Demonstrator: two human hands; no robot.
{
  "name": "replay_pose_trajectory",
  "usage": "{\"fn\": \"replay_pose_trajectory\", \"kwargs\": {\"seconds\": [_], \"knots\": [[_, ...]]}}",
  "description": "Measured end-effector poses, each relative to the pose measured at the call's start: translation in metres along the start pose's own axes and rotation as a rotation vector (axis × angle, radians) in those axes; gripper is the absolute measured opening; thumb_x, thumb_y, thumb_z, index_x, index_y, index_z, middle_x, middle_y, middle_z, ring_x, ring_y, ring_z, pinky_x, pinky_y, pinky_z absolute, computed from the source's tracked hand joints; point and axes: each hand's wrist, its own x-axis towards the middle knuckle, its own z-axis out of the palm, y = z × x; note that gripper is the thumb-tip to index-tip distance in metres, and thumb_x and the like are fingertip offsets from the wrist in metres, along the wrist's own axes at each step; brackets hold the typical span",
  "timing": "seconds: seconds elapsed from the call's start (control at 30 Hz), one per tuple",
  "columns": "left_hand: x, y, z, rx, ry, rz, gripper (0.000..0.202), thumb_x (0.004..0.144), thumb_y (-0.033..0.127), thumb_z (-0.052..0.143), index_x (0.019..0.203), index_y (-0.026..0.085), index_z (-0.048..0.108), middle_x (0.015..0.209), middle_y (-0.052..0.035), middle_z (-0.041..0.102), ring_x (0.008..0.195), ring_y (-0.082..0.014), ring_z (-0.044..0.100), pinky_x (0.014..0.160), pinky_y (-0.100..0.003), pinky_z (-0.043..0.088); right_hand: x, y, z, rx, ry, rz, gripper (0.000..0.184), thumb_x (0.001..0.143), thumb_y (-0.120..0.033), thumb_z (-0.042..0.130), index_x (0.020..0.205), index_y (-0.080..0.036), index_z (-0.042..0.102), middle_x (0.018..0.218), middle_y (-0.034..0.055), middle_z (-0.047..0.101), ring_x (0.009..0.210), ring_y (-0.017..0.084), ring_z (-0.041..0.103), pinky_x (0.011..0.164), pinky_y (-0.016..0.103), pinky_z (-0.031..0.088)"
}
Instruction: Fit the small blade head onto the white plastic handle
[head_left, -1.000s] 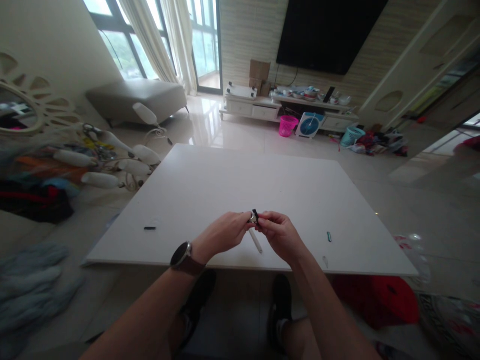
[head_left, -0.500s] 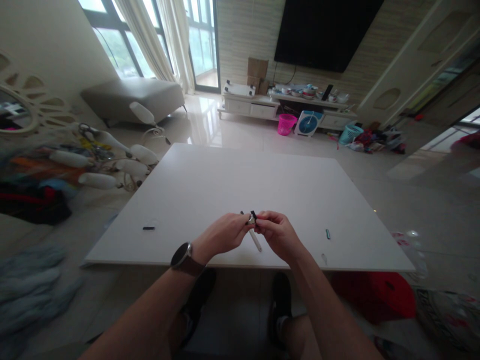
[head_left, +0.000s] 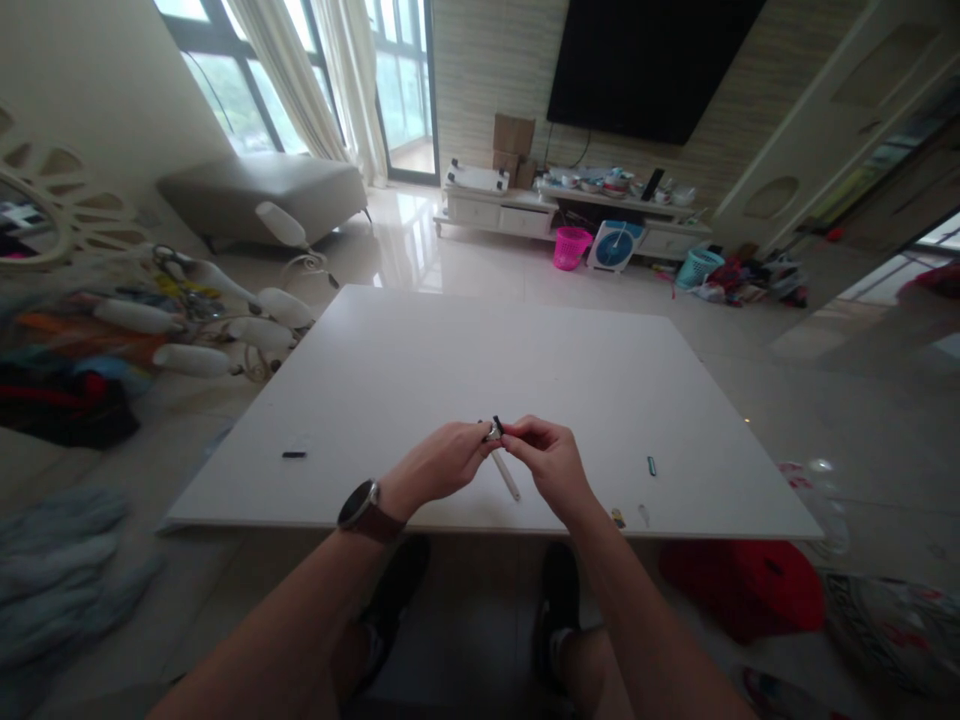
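Observation:
Fingertips of my left hand (head_left: 448,458) are closed on a small silver metal piece (head_left: 494,432). A short black strip (head_left: 499,425) stands at its right side, pinched by the thumb and fingers of my right hand (head_left: 546,452). Whether the two pieces are joined is too small to tell. Beneath the hands a thin pale stick (head_left: 507,478) seems to lie on the white table (head_left: 480,350), its upper part hidden by my left hand.
A black strip (head_left: 294,455) lies on the table's left, a green-and-black one (head_left: 652,466) on the right. Near the front edge are a small yellow-and-dark item (head_left: 618,518) and a clear piece (head_left: 643,514). A red stool-like object (head_left: 742,590) stands below the right edge.
Both hands have shifted slightly left with the small pieces. The yellow-and-dark item, hidden before behind my right forearm, now shows.

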Motion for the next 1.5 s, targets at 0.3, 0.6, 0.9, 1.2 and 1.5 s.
{"fn": "replay_pose_trajectory", "kwargs": {"seconds": [0.3,0.6,0.9,1.2,1.5], "knots": [[0.004,0.007,-0.002,-0.035,0.037,0.000,0.032,0.104,0.036,0.035,0.088,0.017,0.055,0.080,-0.0037,0.064,0.071,-0.0158,0.056,0.068,-0.028,0.037,0.003,0.004,-0.006,0.085,0.004,0.022,0.011,0.065,-0.023,0.082,0.074,-0.020,0.076,0.075,0.0002,0.074,0.070,0.014,0.063,0.076,0.030,0.052],[0.004,0.011,-0.005,-0.088,0.021,-0.002,0.031,0.104,0.036,0.034,0.093,0.018,0.057,0.084,-0.0039,0.065,0.073,-0.0155,0.057,0.070,-0.027,0.038,0.005,0.012,-0.006,0.078,0.035,0.012,0.010,0.074,-0.029,0.078,0.079,-0.020,0.076,0.075,0.0011,0.072,0.071,0.014,0.061,0.069,0.026,0.049],[0.005,-0.003,-0.007,-0.213,0.193,-0.217,0.040,0.095,0.044,0.050,0.065,0.018,0.042,0.056,0.0049,0.041,0.055,-0.0092,0.034,0.057,-0.028,0.021,0.021,0.026,-0.016,-0.553,-0.008,-0.019,0.020,0.083,-0.034,0.062,0.079,-0.018,0.072,0.076,0.0043,0.070,0.071,0.017,0.063,0.070,0.029,0.048],[0.007,0.003,-0.014,-1.379,0.202,-0.289,0.060,0.092,0.059,0.027,0.046,0.023,0.018,0.041,0.0048,0.013,0.041,-0.0090,0.018,0.044,-0.029,0.022,0.016,0.057,-0.005,-1.217,-0.274,0.043,0.018,0.084,-0.027,0.059,0.092,-0.019,0.073,0.097,0.0075,0.069,0.092,0.020,0.062,0.083,0.030,0.043],[0.000,0.000,-0.026,-1.396,0.205,-0.285,0.060,0.093,0.059,0.018,0.045,0.023,0.016,0.040,0.0040,0.013,0.039,-0.0094,0.019,0.044,-0.030,0.023,0.020,0.058,0.030,-1.152,-0.299,0.000,0.015,0.084,-0.023,0.059,0.091,-0.020,0.073,0.098,0.0073,0.070,0.095,0.021,0.060,0.083,0.029,0.042]]}}
